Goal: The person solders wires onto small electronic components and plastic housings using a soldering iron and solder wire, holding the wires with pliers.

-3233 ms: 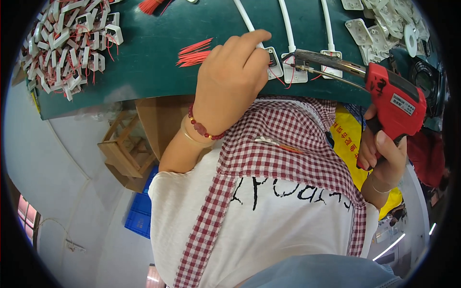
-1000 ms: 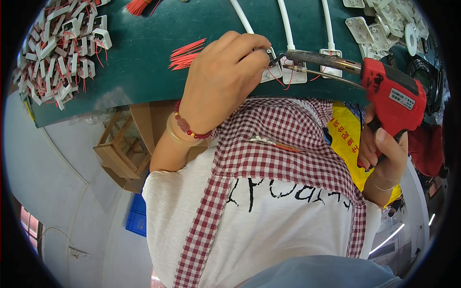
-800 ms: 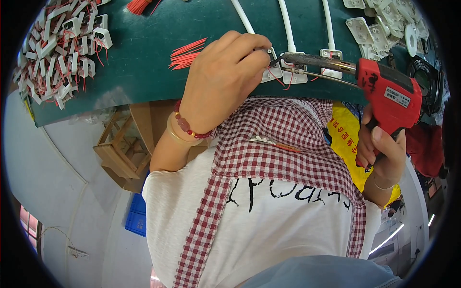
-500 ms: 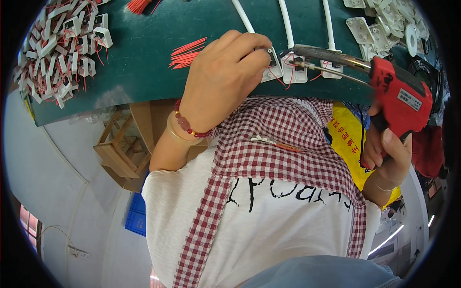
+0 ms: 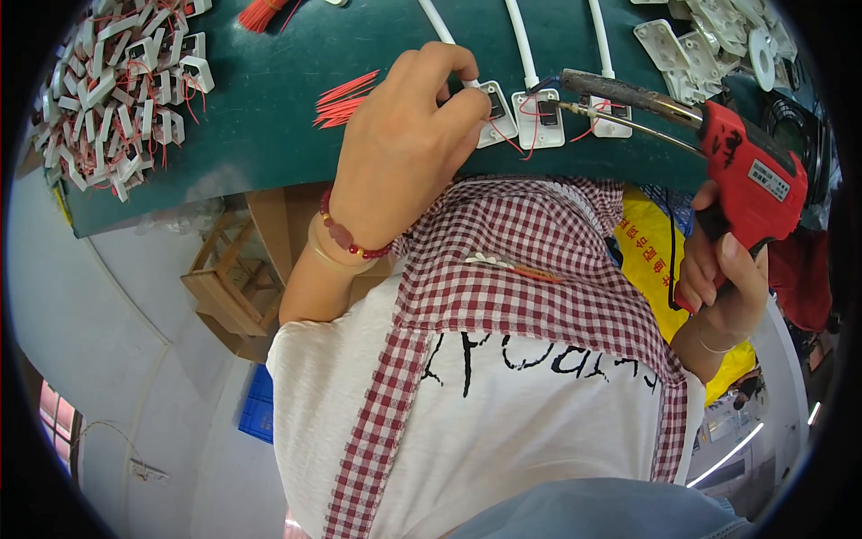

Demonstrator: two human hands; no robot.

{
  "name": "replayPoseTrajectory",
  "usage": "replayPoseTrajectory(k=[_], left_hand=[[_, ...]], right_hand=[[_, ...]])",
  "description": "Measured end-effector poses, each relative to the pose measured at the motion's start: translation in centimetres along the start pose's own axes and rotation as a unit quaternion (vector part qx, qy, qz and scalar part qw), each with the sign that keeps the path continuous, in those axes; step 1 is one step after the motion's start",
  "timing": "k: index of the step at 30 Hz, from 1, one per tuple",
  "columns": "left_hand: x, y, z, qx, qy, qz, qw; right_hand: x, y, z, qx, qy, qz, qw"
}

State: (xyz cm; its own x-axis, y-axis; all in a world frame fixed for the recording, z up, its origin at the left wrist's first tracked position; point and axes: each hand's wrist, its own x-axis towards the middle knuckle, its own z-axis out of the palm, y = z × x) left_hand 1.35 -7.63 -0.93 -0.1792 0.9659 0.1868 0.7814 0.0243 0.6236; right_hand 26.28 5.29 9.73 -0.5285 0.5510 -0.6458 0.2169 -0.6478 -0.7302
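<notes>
My right hand (image 5: 725,274) is wrapped round the grip of a red soldering gun (image 5: 759,175) with a long metal barrel. The thin tip of the gun reaches over the middle white plastic housing (image 5: 530,135), at its small black part and red wires. My left hand (image 5: 404,135) is bent over the left white housing (image 5: 496,131), fingertips pinching its upper left edge; the exact contact is partly hidden. A third white housing (image 5: 612,128) lies to the right, partly behind the gun's barrel. A white cable (image 5: 521,40) runs from the middle housing toward the far side.
Cut red wires (image 5: 346,99) lie left of my left hand on the green table (image 5: 260,117). A heap of small white housings with red wires (image 5: 117,99) fills the far left. White plastic covers (image 5: 687,58) are piled at the far right. A red wire bundle (image 5: 260,13) lies at the far edge.
The view has shifted slightly, so the housings appear farther left. My left thumb and index finger show a wider gap between them. The soldering gun's tip stays over the middle housing.
</notes>
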Motion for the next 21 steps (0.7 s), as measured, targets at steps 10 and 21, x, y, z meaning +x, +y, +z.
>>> replayPoseTrajectory(k=[10,21], left_hand=[[-1.1,0.2,-0.6,-0.018,-0.053,-0.035,0.998],[-1.5,0.9,-1.7,-0.040,-0.018,-0.092,0.995]], right_hand=[[-0.5,0.6,-0.6,0.025,0.020,-0.014,0.999],[-0.8,0.5,-1.6,0.013,0.034,-0.002,0.999]])
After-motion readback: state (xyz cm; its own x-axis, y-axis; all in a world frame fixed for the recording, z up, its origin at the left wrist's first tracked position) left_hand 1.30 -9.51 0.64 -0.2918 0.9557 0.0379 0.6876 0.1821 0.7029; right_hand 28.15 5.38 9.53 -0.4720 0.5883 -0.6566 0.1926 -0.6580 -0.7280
